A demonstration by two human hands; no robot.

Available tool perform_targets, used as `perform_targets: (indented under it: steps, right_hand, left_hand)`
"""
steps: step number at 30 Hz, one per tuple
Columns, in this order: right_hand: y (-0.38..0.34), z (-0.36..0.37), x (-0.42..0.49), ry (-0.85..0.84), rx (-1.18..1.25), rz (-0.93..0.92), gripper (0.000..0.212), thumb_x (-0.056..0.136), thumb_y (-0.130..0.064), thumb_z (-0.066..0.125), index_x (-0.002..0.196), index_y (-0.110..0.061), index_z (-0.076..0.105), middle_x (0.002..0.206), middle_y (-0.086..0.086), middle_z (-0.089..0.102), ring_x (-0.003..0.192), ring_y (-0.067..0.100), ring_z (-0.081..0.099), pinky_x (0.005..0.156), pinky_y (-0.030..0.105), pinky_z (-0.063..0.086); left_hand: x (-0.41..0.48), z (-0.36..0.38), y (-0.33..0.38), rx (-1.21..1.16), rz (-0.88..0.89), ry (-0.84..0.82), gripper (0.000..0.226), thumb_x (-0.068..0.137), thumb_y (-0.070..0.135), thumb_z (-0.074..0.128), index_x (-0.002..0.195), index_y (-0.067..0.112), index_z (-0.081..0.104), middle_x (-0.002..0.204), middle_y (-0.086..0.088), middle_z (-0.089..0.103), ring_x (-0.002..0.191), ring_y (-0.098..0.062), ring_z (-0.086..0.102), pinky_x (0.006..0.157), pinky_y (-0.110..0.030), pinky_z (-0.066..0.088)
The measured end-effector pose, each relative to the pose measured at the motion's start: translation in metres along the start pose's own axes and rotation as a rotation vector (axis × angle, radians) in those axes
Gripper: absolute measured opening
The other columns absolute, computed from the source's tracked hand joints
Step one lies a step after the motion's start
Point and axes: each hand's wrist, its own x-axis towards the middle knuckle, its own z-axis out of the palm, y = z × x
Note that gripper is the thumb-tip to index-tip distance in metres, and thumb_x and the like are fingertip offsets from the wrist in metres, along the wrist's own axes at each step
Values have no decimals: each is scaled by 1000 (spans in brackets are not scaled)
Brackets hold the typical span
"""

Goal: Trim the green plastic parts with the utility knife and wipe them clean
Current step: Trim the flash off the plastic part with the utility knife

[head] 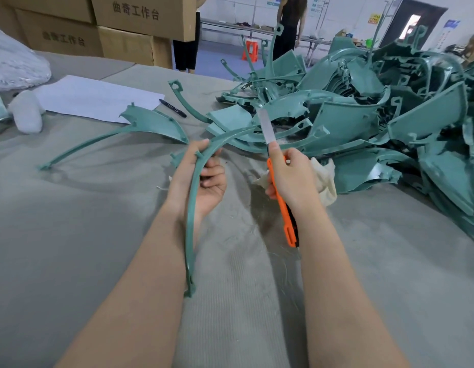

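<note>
My left hand point(201, 179) grips a long curved green plastic strip point(191, 221) near its upper bend; the strip's lower end hangs down beside my forearm. My right hand point(291, 179) holds an orange utility knife point(282, 205) with its long blade point(266, 126) pushed out and pointing up and away, a little right of the strip. A cream cloth point(326, 179) lies bunched behind my right hand. Another green part point(151, 123) with a long curved arm lies on the table to the left. A big heap of green parts point(376, 123) fills the right side.
The table is covered with grey fabric point(97, 221), with thin shavings strewn in front of me. A white sheet of paper point(97, 98), a black marker point(172, 108) and a white plastic bundle point(27, 112) lie at the far left. Cardboard boxes point(97, 25) and two standing people are beyond.
</note>
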Motion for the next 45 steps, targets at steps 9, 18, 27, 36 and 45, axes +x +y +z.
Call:
perform_targets:
  steps: [9,18,27,36,45]
  right_hand:
    - [5,9,2,59,-79,-49,49,101,-48,35,72,-14,54,59,3,62,36,7,54,59,42,56]
    - [4,10,1,43,-43,-109,48,103,-44,34,65,-18,43,52,2,56,34,9,51,38,20,39]
    - [-8,28,-14,-94,-13,-229,46,102,-44,40,62,-21,45,45,-3,54,35,13,50,44,22,40]
    - [-20,39,-36,-285,-90,-388,50,100,-44,43,76,-1,53,59,12,60,44,14,50,46,32,45]
    - [-25,31,-44,-479,11,-465,34,100,-35,51,70,-25,62,50,-19,54,44,-5,50,46,9,39]
  left_hand:
    - [1,1,-3,11,-23,-81,27,94,20,47,71,7,55,40,8,39,27,-3,33,27,-10,22]
    - [-1,2,0,-14,-2,-135,23,84,16,52,64,7,58,40,8,39,27,-4,33,28,-10,21]
    - [2,1,3,-13,34,-69,29,95,17,42,69,7,50,37,7,37,25,-4,32,27,-11,22]
    - [5,-5,5,-128,89,131,37,93,19,49,56,13,46,35,7,35,25,-4,31,30,-10,22]
    - [0,-10,5,45,211,66,34,98,14,36,70,10,56,53,2,48,41,-3,42,50,-12,33]
